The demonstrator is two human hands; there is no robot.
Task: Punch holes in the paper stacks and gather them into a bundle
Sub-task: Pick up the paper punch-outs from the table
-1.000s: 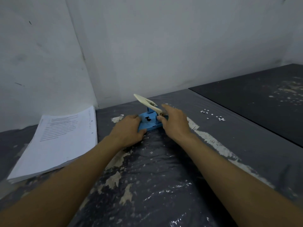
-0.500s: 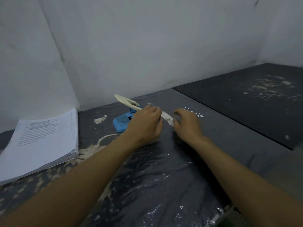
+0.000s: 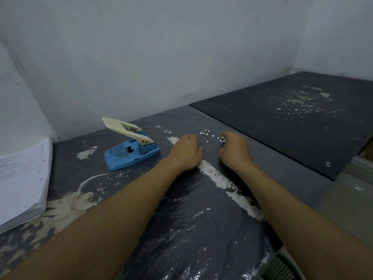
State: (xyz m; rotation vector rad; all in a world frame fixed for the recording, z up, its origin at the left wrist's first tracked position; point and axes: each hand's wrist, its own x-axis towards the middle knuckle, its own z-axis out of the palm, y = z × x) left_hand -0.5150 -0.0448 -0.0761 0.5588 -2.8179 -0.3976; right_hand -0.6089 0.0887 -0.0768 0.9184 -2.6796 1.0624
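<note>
A blue hole punch [image 3: 131, 153] with a raised cream lever stands on the dark table, with no hand on it. At the left edge lies a thick stack of printed paper [image 3: 22, 178]. My left hand [image 3: 186, 152] rests on the table to the right of the punch, fingers loosely curled and holding nothing. My right hand [image 3: 234, 150] lies further right, its curled fingertips pinching at small white punched paper dots [image 3: 210, 135] scattered just beyond both hands.
The table [image 3: 181, 229] is covered in wrinkled dark plastic with worn pale streaks. A second dark slab [image 3: 292, 118] adjoins it on the right, with a drop at its near edge. White walls close the back and left.
Both hands have let go of the hole punch and moved right to the scattered paper dots. The view has swung right, so the paper stack now sits at the frame's left edge.
</note>
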